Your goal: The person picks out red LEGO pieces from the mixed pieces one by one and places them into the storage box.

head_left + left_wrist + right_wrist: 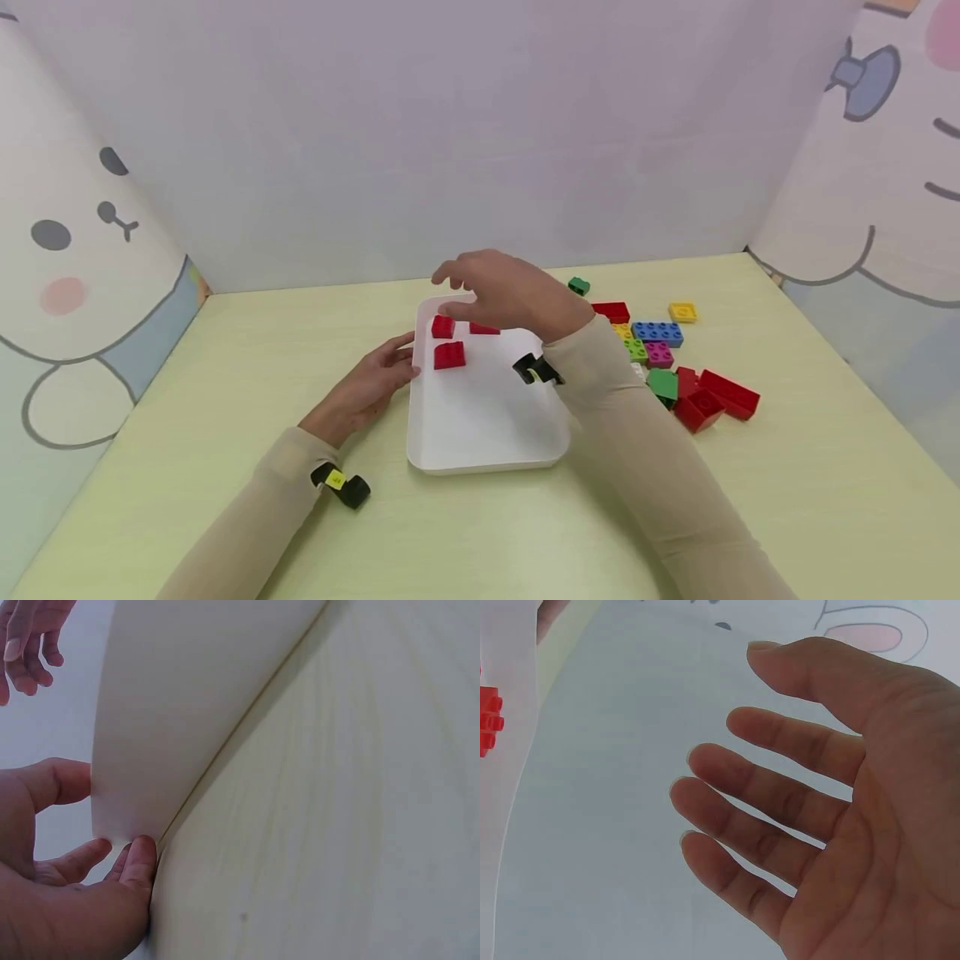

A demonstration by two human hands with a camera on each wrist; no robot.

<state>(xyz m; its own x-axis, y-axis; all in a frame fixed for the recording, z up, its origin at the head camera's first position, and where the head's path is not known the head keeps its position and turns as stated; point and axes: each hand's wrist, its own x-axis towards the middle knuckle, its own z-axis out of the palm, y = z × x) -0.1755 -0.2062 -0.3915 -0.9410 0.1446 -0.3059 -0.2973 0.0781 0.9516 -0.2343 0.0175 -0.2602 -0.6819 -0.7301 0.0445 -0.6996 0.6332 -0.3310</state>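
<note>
A white tray point(491, 417) lies on the table with three red bricks point(450, 356) in its far left part. My left hand point(369, 385) holds the tray's left side, digits at its rim and outer wall, as the left wrist view point(120, 847) also shows. My right hand point(504, 292) hovers over the tray's far end, empty, and partly covers one red brick point(484, 329). In the right wrist view its fingers point(739, 769) are spread and relaxed. Red studs show at that view's left edge.
Right of the tray is a loose group of bricks: a blue brick point(657, 333), a magenta one point(659, 354), several red ones point(729, 394), a green one point(663, 385). A yellow brick point(682, 312) lies farther back. A pale wall hanging point(450, 167) closes off the table's far edge.
</note>
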